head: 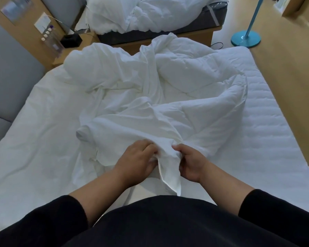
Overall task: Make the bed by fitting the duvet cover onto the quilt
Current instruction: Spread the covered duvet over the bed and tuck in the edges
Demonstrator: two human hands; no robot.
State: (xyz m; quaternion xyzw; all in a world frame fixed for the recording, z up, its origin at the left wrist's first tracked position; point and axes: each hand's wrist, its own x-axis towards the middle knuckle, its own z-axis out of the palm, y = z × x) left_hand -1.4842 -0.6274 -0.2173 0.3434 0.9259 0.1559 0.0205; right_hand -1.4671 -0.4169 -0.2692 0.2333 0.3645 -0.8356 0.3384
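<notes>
Bunched directly ahead of both hands, along the bed's (268, 132) long axis: puffy stitched quilt (200, 82) tangled in thin, creased duvet cover (125, 132). Left hand (138, 162) and right hand (191, 164) equally near, side by side, pinching one limp cover edge, loose flap hanging between.

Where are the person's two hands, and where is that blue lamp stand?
left hand (138, 158), head view, on the back of the hand.
right hand (190, 163), head view, on the back of the hand.
blue lamp stand (246, 39), head view, on its round base.
</notes>
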